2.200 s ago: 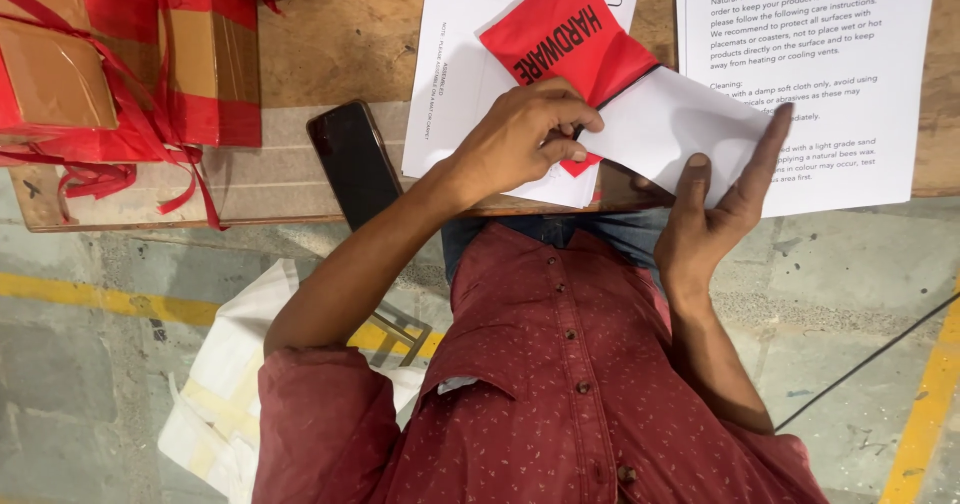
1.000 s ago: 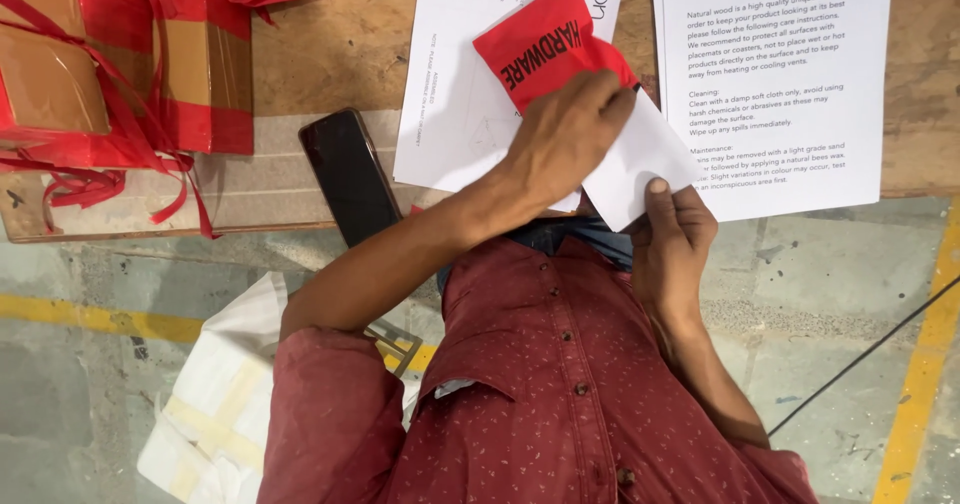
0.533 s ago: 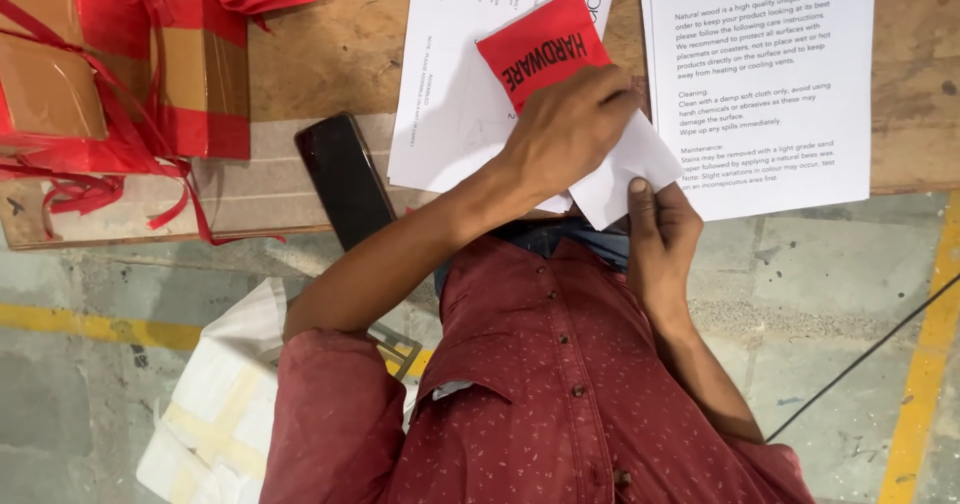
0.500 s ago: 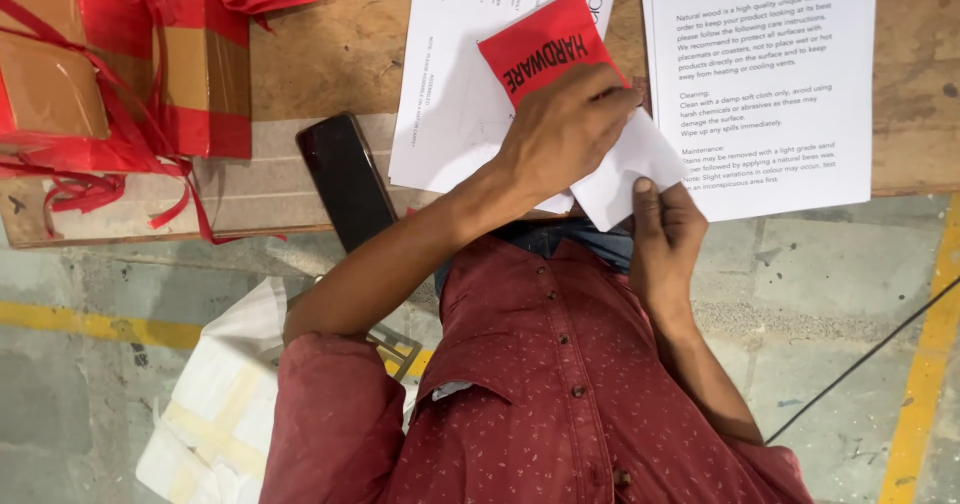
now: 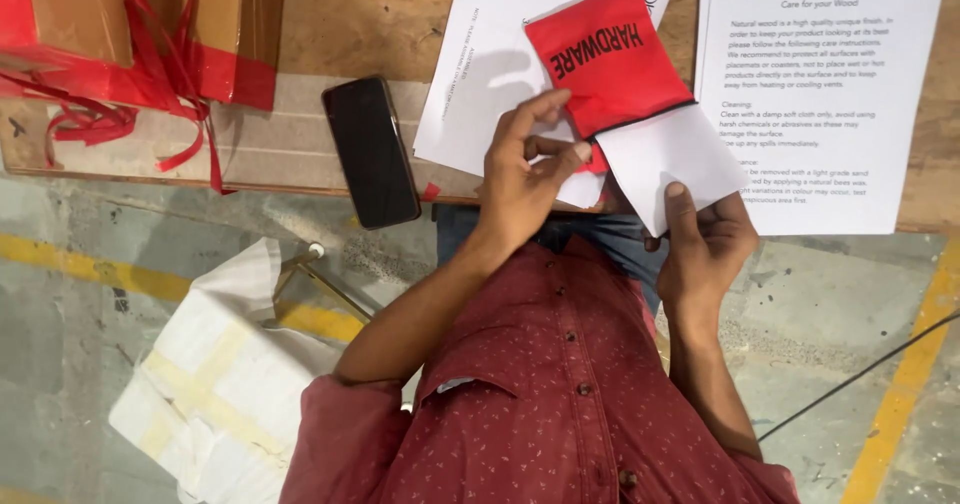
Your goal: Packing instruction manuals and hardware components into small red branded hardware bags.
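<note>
Hands (image 5: 525,179) (image 5: 705,244) both pinching red-and-white packet (image 5: 640,104), lower edge hidden behind fingers (image 5: 682,209)

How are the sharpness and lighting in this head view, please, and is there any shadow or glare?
Head view: sharp throughout, with print on the care sheet crisp; light soft and even; a faint shadow on the paper beside the red and white packet; no glare on the black phone; left hand and right hand unblurred.

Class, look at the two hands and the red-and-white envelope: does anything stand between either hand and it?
Nothing does. The left hand pinches the envelope at its red part, and the right hand grips its white corner directly.
</note>
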